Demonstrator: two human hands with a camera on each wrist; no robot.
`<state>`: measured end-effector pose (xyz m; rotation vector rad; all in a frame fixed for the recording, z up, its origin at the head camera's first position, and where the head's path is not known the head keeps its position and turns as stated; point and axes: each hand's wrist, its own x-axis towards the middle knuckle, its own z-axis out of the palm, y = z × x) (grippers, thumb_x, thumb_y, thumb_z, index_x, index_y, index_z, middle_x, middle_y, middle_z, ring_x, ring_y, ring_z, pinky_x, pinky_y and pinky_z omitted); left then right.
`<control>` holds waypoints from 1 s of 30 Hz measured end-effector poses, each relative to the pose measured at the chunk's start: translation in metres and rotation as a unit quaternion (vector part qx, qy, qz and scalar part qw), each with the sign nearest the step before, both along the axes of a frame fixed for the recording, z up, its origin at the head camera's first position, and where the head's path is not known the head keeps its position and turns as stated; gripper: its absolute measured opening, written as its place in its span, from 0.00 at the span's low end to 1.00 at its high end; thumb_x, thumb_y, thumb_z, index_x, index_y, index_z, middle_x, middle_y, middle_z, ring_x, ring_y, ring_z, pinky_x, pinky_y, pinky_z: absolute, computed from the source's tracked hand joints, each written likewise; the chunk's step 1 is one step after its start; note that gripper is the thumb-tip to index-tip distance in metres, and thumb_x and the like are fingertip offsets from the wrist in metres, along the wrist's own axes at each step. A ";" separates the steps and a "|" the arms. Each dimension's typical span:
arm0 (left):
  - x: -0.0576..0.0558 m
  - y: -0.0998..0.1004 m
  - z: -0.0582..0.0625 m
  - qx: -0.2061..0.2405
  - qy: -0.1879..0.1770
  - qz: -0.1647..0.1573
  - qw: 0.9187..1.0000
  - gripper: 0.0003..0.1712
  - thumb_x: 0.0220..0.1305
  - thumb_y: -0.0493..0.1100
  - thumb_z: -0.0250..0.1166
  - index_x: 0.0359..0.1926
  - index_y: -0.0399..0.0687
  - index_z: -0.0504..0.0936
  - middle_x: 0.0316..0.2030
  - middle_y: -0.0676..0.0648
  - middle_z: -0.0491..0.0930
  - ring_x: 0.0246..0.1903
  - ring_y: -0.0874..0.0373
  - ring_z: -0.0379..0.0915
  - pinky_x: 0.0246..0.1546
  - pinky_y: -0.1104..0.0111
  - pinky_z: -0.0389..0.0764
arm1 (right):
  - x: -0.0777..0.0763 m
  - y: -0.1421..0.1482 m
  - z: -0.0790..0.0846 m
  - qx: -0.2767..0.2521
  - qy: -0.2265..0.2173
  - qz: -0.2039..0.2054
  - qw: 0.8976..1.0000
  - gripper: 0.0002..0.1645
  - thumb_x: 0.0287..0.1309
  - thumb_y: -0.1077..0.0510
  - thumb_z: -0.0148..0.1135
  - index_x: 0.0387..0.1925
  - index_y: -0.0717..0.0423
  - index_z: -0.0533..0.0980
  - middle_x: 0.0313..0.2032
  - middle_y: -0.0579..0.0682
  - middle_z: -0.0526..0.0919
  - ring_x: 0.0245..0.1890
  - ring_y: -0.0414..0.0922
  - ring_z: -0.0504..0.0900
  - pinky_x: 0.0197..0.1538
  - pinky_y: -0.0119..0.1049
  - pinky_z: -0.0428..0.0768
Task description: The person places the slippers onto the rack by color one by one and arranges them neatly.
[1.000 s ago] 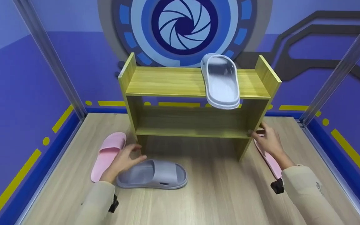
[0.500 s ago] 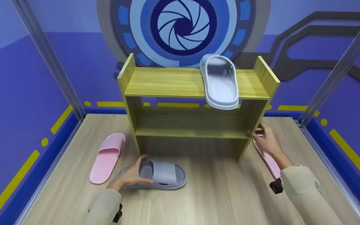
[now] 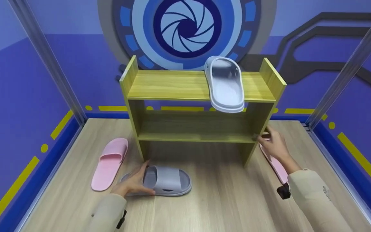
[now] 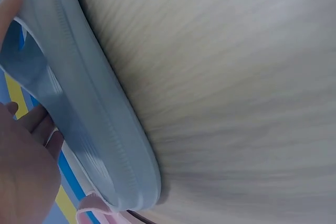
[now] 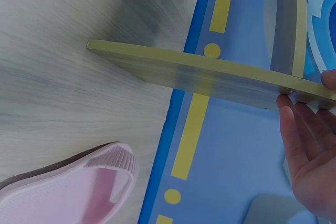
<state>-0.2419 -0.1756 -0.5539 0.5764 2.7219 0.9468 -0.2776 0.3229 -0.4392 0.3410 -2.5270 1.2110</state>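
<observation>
My left hand (image 3: 135,183) spans the heel half of a grey slipper (image 3: 171,178) lying on the floorboard in front of the rack. Its thumb lies along the slipper's near side and its fingers are at the far side, as the left wrist view also shows. On the right, my right hand (image 3: 274,145) grips the side panel (image 5: 210,72) of a yellowish wooden shoe rack (image 3: 198,140), thumb on the front edge and fingers behind. Another grey slipper (image 3: 227,87) rests on the top shelf, its heel end jutting past the front edge.
A pink slipper (image 3: 108,167) lies left of the rack. Beyond the right side panel lies another pink slipper (image 5: 100,182), partly hidden by my right hand in the head view. Blue patterned walls (image 3: 60,71) close in the back and both sides.
My left hand has moved right and down from above the slipper's heel and now grips the grey slipper. The right hand has stayed on the rack's side panel.
</observation>
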 end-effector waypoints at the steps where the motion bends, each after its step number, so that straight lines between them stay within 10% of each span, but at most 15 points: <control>1: 0.000 0.000 0.000 -0.003 0.002 0.002 1.000 0.70 0.27 0.59 0.75 0.66 0.39 0.44 0.61 0.31 0.51 0.60 0.38 0.45 0.55 0.47 0.52 | 0.000 0.000 0.000 0.000 0.004 0.000 1.000 0.23 0.54 0.61 0.58 0.52 0.63 0.68 0.44 0.62 0.75 0.40 0.55 0.77 0.40 0.48 0.75; 12: 0.003 0.001 -0.001 -0.079 0.048 -0.017 0.996 0.66 0.26 0.65 0.72 0.61 0.29 0.55 0.57 0.29 0.57 0.58 0.38 0.51 0.55 0.51 0.56 | -0.001 -0.001 0.001 0.005 -0.010 -0.002 1.000 0.25 0.53 0.60 0.58 0.53 0.60 0.67 0.45 0.60 0.75 0.40 0.55 0.77 0.40 0.51 0.74; 30: 0.007 0.010 -0.005 -0.004 0.071 -0.001 0.997 0.63 0.28 0.66 0.71 0.60 0.31 0.57 0.56 0.31 0.59 0.57 0.38 0.51 0.55 0.50 0.55 | -0.001 0.001 -0.002 -0.001 0.008 0.009 1.000 0.23 0.53 0.62 0.58 0.52 0.62 0.68 0.42 0.58 0.76 0.39 0.53 0.77 0.36 0.47 0.76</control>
